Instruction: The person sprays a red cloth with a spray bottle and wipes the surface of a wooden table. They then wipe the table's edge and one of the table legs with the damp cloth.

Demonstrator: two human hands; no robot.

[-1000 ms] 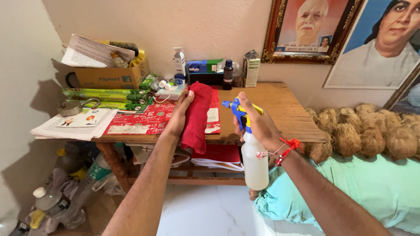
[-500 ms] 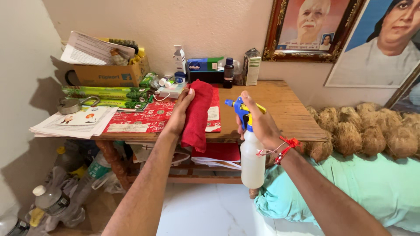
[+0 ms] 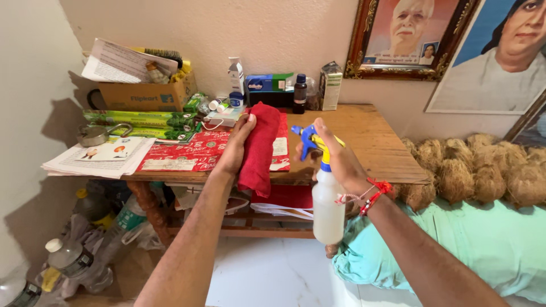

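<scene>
My left hand point(image 3: 234, 149) holds a folded red cloth point(image 3: 259, 149) up in front of the wooden table point(image 3: 369, 142), the cloth hanging past the table's front edge. My right hand point(image 3: 339, 161) grips a white spray bottle point(image 3: 328, 204) with a blue and yellow trigger head point(image 3: 310, 141). The nozzle points left toward the cloth, a short gap away. A red thread band circles my right wrist.
The table's left half carries papers point(image 3: 99, 159), a padlock point(image 3: 96, 135), a cardboard box point(image 3: 145, 94), green packets, small bottles and cartons. Framed portraits point(image 3: 409, 34) lean on the wall. Coconuts point(image 3: 483, 167) lie on a green cloth at right. Plastic bottles point(image 3: 68, 258) sit on the floor at left.
The view has shifted slightly. Both hands hold about the same pose, with the spray bottle still aimed at the red cloth.
</scene>
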